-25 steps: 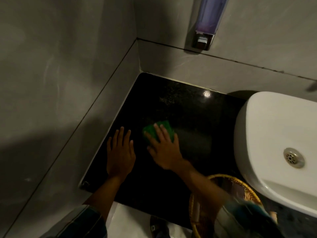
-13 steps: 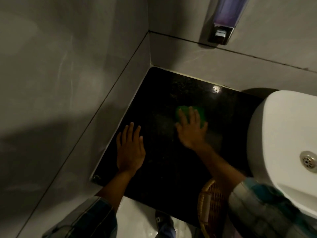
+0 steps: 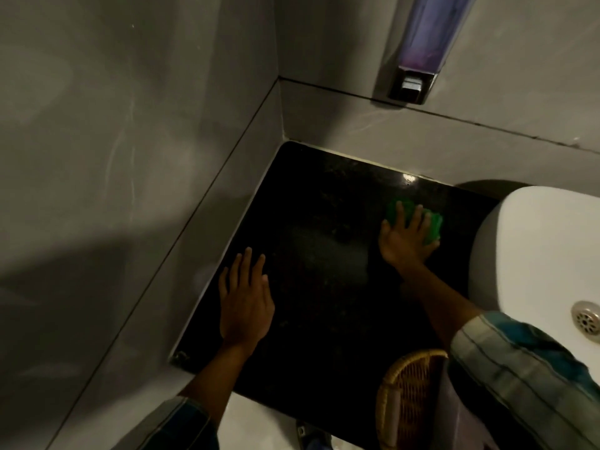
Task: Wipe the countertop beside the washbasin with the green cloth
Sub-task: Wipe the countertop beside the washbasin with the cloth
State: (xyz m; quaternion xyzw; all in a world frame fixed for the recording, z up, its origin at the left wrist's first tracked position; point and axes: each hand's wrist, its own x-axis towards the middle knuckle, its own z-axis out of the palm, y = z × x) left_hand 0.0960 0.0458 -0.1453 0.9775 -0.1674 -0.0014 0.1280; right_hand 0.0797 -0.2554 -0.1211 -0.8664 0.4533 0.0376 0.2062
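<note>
The black polished countertop (image 3: 328,254) fills the corner between two grey walls. The white washbasin (image 3: 532,254) stands at its right. My right hand (image 3: 406,241) presses flat on the green cloth (image 3: 433,224), which lies on the countertop close to the basin's left side; fingers cover much of the cloth. My left hand (image 3: 245,300) rests flat on the countertop near the left wall, fingers spread, holding nothing.
A soap dispenser (image 3: 418,50) is mounted on the back wall above the countertop. A woven wicker basket (image 3: 409,401) sits at the countertop's front edge under my right forearm. The basin's drain (image 3: 587,321) shows at the far right. Pale floor lies below the front edge.
My right hand has slid the green cloth from the middle of the countertop away and to the right, up to the basin. My left hand has stayed planted by the left wall.
</note>
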